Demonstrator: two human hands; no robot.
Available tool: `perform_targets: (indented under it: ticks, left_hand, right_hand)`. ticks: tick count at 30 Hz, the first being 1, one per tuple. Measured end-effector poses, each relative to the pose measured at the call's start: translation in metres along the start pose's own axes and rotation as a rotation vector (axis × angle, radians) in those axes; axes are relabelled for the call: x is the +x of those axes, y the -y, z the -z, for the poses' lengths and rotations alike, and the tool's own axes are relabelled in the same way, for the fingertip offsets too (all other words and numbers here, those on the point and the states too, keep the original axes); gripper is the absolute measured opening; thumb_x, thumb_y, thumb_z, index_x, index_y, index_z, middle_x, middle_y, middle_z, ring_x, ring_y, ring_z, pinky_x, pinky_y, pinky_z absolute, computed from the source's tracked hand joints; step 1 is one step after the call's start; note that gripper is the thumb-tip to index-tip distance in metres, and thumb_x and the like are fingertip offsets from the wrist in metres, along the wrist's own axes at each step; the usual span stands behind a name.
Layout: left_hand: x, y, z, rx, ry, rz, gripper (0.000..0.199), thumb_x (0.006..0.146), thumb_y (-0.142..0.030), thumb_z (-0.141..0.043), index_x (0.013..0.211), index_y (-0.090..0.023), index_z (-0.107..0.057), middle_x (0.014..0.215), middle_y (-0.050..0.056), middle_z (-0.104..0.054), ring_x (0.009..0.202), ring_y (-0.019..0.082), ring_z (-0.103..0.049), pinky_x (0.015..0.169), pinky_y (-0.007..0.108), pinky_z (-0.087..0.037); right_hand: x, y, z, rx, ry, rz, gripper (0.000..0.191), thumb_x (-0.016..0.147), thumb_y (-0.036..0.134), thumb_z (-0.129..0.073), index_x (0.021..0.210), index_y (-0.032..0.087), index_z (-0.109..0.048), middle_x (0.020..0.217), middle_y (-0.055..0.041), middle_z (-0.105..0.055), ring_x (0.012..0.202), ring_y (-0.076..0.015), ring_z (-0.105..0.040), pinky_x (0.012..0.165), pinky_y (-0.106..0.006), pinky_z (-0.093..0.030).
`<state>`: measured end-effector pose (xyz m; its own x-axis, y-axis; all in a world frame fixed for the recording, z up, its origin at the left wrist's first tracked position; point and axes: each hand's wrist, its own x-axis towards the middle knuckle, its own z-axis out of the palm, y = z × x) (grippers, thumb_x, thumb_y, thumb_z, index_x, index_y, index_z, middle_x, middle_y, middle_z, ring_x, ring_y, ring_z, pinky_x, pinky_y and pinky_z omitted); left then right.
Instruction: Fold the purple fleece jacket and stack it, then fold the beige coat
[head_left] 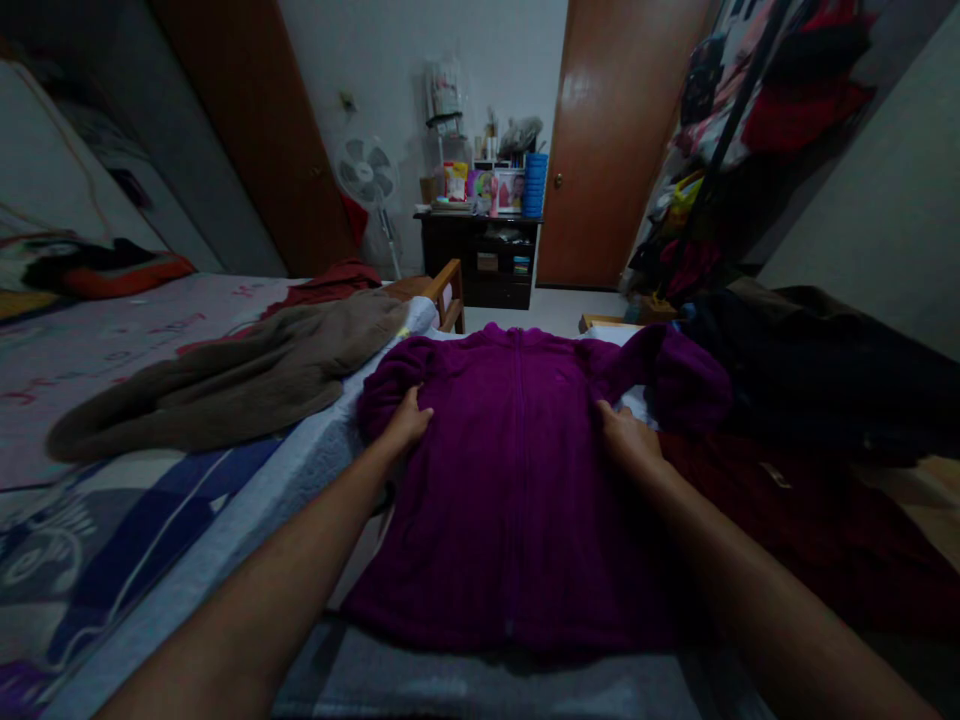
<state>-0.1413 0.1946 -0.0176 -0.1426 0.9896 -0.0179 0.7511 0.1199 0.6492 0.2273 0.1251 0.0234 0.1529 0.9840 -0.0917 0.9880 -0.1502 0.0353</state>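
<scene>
A purple zip-up jacket (480, 480) lies spread out front side up, its zipper closed down the middle and its hem toward me. My left hand (409, 418) grips the jacket's left edge just below the bunched sleeve, thumb on top. On the opposite edge, under the other sleeve, my right hand (626, 432) pinches the fabric, with its fingertips partly hidden beneath. The right sleeve (686, 380) is folded out to the side, toward a pile of dark clothes.
A brown fleece garment (247, 375) lies at left on a bed (112, 350). Dark red cloth (795, 520) and dark clothes (825, 360) are at right. Beyond stand a wooden chair (450, 285), a fan (367, 172), a black cabinet (450, 262) and a wooden door (607, 150).
</scene>
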Motion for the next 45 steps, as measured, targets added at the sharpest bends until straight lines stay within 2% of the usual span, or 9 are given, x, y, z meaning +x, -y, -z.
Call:
perform_targets:
  ticks: [4,8,14,18,24,29,36,40,45]
  left_hand:
    - [-0.005,0.000,0.026,0.379,-0.004,-0.104,0.057,0.087,-0.013,-0.043,0.143,-0.023,-0.039,0.127,0.013,-0.060,0.111,0.026,-0.062,0.094,0.036,-0.047]
    - [-0.018,-0.003,0.027,0.648,0.033,-0.121,0.051,0.093,-0.020,-0.030,0.142,-0.026,-0.041,0.130,0.018,-0.055,0.103,0.033,-0.064,0.083,0.044,-0.050]
    - [-0.031,0.000,0.018,0.491,0.131,-0.064,0.073,0.088,-0.030,-0.046,0.153,-0.019,-0.014,0.131,0.020,-0.055,0.114,0.029,-0.060,0.093,0.037,-0.046]
    - [-0.039,0.011,0.015,0.395,0.210,-0.095,0.074,0.087,-0.032,-0.049,0.153,-0.021,-0.016,0.127,0.015,-0.055,0.111,0.025,-0.061,0.096,0.033,-0.045]
    - [-0.038,0.017,0.030,0.406,0.123,-0.202,0.041,0.089,-0.021,-0.040,0.124,-0.021,-0.061,0.116,0.009,-0.060,0.111,0.020,-0.059,0.098,0.028,-0.043]
    - [-0.050,0.010,0.042,0.765,0.085,-0.155,0.037,0.092,-0.025,-0.035,0.115,-0.024,-0.064,0.113,0.012,-0.058,0.092,0.026,-0.064,0.080,0.037,-0.049]
    - [-0.065,-0.032,0.003,0.751,-0.008,-0.426,0.039,0.093,-0.016,-0.032,0.112,-0.018,-0.065,0.123,0.016,-0.057,0.121,0.030,-0.049,0.099,0.044,-0.039]
    - [-0.062,-0.044,-0.033,0.503,0.156,-0.533,0.044,0.095,-0.035,-0.039,0.136,-0.022,-0.050,0.146,0.010,-0.045,0.138,0.026,-0.034,0.115,0.042,-0.024]
    - [-0.065,-0.031,-0.062,0.431,0.307,-0.434,0.060,0.094,-0.056,-0.035,0.147,-0.027,-0.036,0.157,0.007,-0.030,0.146,0.034,-0.016,0.114,0.056,-0.017]
  right_hand:
    - [-0.003,-0.004,0.004,-0.170,0.011,0.018,0.041,0.095,0.018,-0.026,0.121,0.019,-0.058,0.115,-0.0188,-0.057,0.089,-0.0265,-0.066,0.071,-0.035,-0.048]
    - [-0.008,0.000,-0.001,-0.250,-0.020,0.088,0.039,0.092,0.013,-0.031,0.113,0.010,-0.064,0.117,-0.0225,-0.058,0.108,-0.0307,-0.056,0.082,-0.039,-0.045]
    - [-0.027,0.014,-0.015,-0.244,-0.096,0.269,0.043,0.092,0.015,-0.035,0.128,0.010,-0.056,0.142,-0.0209,-0.044,0.132,-0.0336,-0.037,0.105,-0.046,-0.030]
    - [-0.026,0.027,-0.021,-0.100,-0.019,0.308,0.047,0.090,0.015,-0.037,0.135,0.008,-0.048,0.142,-0.0221,-0.043,0.130,-0.0303,-0.040,0.105,-0.040,-0.032]
    - [0.010,0.023,-0.008,-0.014,0.023,0.132,0.038,0.091,0.024,-0.043,0.124,0.012,-0.059,0.132,-0.0188,-0.054,0.127,-0.0301,-0.044,0.105,-0.042,-0.032]
    - [0.040,0.001,0.003,0.026,0.074,-0.030,0.033,0.089,0.028,-0.050,0.111,0.012,-0.068,0.117,-0.0224,-0.063,0.115,-0.0327,-0.056,0.093,-0.045,-0.042]
    - [0.071,-0.010,0.017,0.135,-0.039,-0.266,0.054,0.093,0.042,-0.043,0.131,0.006,-0.050,0.122,-0.0255,-0.058,0.112,-0.0323,-0.060,0.087,-0.040,-0.049]
    - [0.085,-0.006,0.015,0.263,-0.104,-0.419,0.071,0.087,0.051,-0.052,0.137,0.003,-0.035,0.122,-0.0280,-0.057,0.114,-0.0353,-0.058,0.087,-0.044,-0.048]
    - [0.101,-0.008,0.017,0.227,-0.081,-0.318,0.048,0.090,0.027,-0.049,0.133,0.008,-0.039,0.119,-0.0240,-0.060,0.109,-0.0298,-0.062,0.085,-0.038,-0.047]
